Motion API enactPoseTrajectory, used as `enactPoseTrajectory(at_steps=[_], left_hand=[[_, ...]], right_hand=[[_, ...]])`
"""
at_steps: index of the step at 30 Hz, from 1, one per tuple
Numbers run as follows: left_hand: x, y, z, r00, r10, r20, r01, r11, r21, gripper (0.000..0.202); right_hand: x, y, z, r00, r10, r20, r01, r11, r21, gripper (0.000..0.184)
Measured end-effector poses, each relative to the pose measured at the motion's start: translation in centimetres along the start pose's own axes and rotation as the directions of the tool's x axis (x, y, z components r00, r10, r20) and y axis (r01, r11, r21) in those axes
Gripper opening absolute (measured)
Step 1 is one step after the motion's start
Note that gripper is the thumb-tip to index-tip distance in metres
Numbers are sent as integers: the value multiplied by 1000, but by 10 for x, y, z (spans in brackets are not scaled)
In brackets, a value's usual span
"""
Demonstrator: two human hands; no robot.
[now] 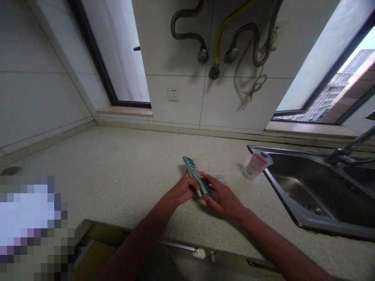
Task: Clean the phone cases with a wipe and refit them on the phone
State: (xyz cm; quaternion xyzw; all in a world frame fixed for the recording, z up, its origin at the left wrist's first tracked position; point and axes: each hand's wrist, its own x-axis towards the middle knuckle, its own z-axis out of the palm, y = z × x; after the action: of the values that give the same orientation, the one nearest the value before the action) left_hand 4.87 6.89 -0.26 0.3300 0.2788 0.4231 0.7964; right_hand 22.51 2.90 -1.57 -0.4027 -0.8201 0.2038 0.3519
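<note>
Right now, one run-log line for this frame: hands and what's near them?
left hand: holds teal remote control | right hand: fingers on its lower end | nearby: plastic cup, steel sink | surface: speckled countertop

Remote control (195, 175) pale teal (black buttons); plastic cup (257, 164) white, pink-banded.

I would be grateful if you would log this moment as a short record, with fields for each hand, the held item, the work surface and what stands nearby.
left hand: grips the remote control
right hand: grips its lower end
held item: teal remote control
work surface: speckled beige countertop
nearby: stainless steel sink; white plastic cup beside the sink
wall: electrical socket; hoses
</note>
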Motion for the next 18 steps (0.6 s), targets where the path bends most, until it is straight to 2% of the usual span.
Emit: enactPoseTrajectory(at_steps=[2, 6, 12, 18], left_hand=[[1, 1, 0, 1000, 1, -31, -1, 1000, -4, 47], [2, 3, -3, 994, -96, -58, 96, 995, -14, 43], [-1, 6, -6, 991, -131, -38, 131, 991, 7, 40], [-3, 9, -3, 991, -128, -36, 130, 990, 59, 47]], right_hand=[[3, -2, -3, 997, 13, 70, -15, 999, 32, 68], [6, -3, -5, 986, -7, 165, 12, 999, -32, 49], [3, 4, 3, 986, -54, 156, 76, 987, -139, 47], [3, 7, 9, 982, -130, 137, 162, 954, -254, 47]])
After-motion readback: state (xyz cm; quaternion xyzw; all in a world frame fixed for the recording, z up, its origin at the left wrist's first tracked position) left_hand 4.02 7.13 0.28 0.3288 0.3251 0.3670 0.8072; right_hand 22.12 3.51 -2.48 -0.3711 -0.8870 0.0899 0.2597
